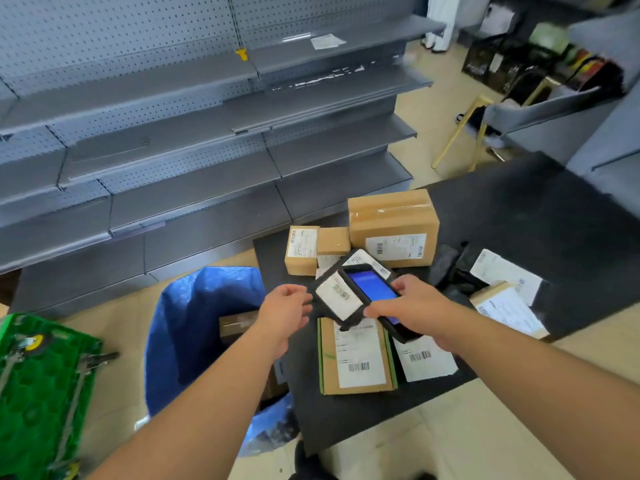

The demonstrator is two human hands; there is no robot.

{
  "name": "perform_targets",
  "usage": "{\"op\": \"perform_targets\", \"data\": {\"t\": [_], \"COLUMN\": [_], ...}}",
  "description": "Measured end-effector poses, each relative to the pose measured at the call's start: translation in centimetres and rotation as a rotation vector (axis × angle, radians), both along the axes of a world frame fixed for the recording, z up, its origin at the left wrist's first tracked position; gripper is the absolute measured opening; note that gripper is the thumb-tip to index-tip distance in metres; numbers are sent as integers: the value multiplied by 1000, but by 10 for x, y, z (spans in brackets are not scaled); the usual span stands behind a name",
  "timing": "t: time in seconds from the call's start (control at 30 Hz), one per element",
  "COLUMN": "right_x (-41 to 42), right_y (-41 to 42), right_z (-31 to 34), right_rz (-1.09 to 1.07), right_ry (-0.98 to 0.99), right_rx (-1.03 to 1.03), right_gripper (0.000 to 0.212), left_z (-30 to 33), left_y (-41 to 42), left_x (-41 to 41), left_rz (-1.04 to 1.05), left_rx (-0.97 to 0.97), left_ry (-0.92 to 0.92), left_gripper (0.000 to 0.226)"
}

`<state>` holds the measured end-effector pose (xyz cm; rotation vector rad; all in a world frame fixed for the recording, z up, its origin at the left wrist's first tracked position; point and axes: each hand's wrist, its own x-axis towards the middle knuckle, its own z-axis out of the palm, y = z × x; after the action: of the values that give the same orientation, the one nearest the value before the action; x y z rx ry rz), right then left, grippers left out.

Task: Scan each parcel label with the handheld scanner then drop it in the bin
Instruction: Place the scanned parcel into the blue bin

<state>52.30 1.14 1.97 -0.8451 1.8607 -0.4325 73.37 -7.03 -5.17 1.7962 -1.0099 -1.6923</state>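
Here, left hand (285,311) grips black parcel (337,299), white barcode label; right hand (414,308) grips blue-lit scanner (375,291).

Large box (393,225): brown cardboard, matt; glossy clear tape noted on top.
Labels (360,355): white paper, matt.
Worktop (519,209): black, matt.
Bin liner (180,327): blue plastic, crinkled.
Shelving (173,140): grey perforated metal.
Scanner (372,289): glossy screen.
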Motion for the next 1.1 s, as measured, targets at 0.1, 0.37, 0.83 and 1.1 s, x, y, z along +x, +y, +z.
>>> {"op": "perform_targets", "data": {"t": [0.1,0.37,0.83,1.1], "right_x": [-52,-195,-318,-365], "right_y": [34,129,185,147], "right_z": [1,7,-12,-23], "right_rz": [-45,-224,-452,-440], "right_ry": [13,9,6,50], "right_rx": [-20,-32,32,99], "right_gripper": [64,53,53,60], "left_z": [3,0,-28,-54], "left_y": [23,89,106,60], "left_x": [-58,-204,-326,-386], "left_rz": [-53,-267,-490,-493], "left_rx": [-8,-40,-34,28], "left_ry": [11,-38,-181,-173], "left_gripper": [6,9,9,22]}}
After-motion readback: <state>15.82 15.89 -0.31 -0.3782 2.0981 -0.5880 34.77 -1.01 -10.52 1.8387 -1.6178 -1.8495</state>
